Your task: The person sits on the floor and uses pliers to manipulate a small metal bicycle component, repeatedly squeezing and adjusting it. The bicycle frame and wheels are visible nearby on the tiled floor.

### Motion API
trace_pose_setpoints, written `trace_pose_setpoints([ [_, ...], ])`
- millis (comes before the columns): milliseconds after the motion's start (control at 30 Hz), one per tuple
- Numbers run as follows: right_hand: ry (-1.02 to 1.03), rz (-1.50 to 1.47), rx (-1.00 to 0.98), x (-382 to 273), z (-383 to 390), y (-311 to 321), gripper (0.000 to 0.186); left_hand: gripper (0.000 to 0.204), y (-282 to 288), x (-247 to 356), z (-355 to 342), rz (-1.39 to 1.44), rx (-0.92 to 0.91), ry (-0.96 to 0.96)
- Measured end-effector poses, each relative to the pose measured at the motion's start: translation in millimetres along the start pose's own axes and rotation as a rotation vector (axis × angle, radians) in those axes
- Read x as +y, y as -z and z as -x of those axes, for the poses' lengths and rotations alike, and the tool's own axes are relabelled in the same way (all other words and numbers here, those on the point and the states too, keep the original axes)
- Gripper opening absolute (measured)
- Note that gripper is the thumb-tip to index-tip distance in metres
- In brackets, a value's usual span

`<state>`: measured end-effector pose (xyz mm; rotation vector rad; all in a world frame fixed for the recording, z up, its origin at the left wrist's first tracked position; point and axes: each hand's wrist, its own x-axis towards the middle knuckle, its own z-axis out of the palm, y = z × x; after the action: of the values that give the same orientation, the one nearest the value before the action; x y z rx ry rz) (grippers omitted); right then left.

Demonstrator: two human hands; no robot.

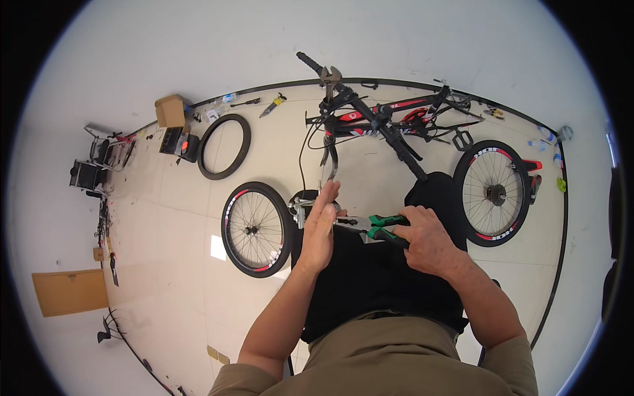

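Observation:
My right hand [428, 239] is wrapped round the green-and-black handles of a pair of pliers [381, 226]. The metal jaws of the pliers point left and reach the fingers of my left hand [319, 236]. That hand is seen edge-on above my lap, closed about a small silver metal bicycle part [300, 208], which sticks out on its left side. Its palm hides much of the part, and exactly what the jaws bite on cannot be made out.
Ahead stands a black-and-red bicycle frame [360, 123] with its handlebar and an adjustable wrench [330, 76] near the grip. Wheels flank me, one left [253, 229], one right [495, 193]. Farther left lie a loose tyre [224, 146] and an open cardboard box [170, 111].

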<state>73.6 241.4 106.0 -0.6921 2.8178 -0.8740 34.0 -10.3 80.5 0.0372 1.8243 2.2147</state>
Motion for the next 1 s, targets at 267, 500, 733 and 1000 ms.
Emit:
trace_pose_setpoints([
  [267, 0.025, 0.046, -0.010, 20.9, 6.0, 24.3, 0.032, 0.044, 3.0, 33.1, 39.6, -0.204, -0.024, 0.322],
  [500, 0.013, 0.063, -0.032, 28.9, 8.8, 40.4, 0.032, 0.023, 41.4, 73.6, 13.7, -0.568, 0.067, -0.031],
  [733, 0.036, 0.101, -0.024, 28.6, 9.6, 42.6, 0.030, 0.047, 25.0, 75.8, -74.5, -0.493, -0.578, 0.201],
  [1000, -0.008, 0.116, -0.018, 41.3, 17.7, 50.9, 0.026, 0.046, -11.2, 62.0, -110.6, -0.827, -1.050, 0.332],
])
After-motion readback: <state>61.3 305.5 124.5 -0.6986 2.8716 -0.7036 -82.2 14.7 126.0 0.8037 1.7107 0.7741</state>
